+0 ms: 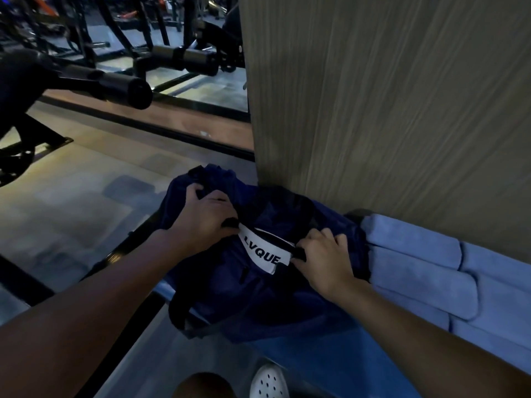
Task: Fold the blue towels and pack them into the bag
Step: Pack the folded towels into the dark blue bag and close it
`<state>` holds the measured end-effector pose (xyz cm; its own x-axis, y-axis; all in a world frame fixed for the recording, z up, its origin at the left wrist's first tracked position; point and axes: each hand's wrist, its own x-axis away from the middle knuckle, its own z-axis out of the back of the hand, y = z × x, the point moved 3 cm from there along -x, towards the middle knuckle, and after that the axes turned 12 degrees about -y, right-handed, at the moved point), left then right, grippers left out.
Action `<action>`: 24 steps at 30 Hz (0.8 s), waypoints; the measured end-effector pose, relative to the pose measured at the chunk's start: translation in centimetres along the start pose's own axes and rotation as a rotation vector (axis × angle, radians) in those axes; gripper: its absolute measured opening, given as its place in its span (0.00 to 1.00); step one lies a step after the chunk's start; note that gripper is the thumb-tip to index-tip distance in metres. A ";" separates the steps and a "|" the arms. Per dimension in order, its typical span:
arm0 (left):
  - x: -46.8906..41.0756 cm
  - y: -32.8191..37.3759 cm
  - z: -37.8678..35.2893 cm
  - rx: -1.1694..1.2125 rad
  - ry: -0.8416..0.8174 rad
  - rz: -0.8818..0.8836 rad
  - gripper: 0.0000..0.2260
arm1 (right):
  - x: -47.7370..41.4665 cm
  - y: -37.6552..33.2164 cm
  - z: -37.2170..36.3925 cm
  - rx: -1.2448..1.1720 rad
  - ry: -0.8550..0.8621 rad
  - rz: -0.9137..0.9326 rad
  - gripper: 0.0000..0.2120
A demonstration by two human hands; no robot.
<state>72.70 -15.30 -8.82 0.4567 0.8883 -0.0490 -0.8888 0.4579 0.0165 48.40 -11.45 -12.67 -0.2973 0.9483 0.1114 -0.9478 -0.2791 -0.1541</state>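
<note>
A dark navy bag with a white label lies on a bench against a wooden wall. My left hand grips the bag's fabric at its upper left edge near a black strap. My right hand pinches the black strap and fabric just right of the label. Folded light blue towels are stacked to the right of the bag, along the wall. Another blue towel lies flat under the bag's near side. The bag's inside is hidden.
A wood-grain wall panel rises right behind the bag. Black gym machines stand at the left and back on a grey floor. A white perforated shoe shows at the bottom edge.
</note>
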 end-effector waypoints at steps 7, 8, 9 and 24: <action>1.2 -0.4 2.1 0.136 0.132 0.037 0.12 | 0.1 -0.5 2.0 -0.230 0.226 -0.005 0.08; 1.6 -0.4 2.5 0.151 0.177 0.028 0.15 | 0.2 -0.8 2.5 -0.265 0.248 0.006 0.07; 2.1 -0.4 3.1 0.170 0.214 0.024 0.17 | 0.3 -1.1 3.0 -0.299 0.270 0.020 0.07; 11.9 3.6 20.2 0.164 0.587 0.093 0.03 | 7.5 -8.0 16.5 -0.539 0.627 0.286 0.04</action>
<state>75.70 -2.32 10.81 0.2398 0.7782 -0.5805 -0.8855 0.4205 0.1978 51.83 -4.57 5.63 -0.2469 0.8058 -0.5382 -0.6158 -0.5593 -0.5549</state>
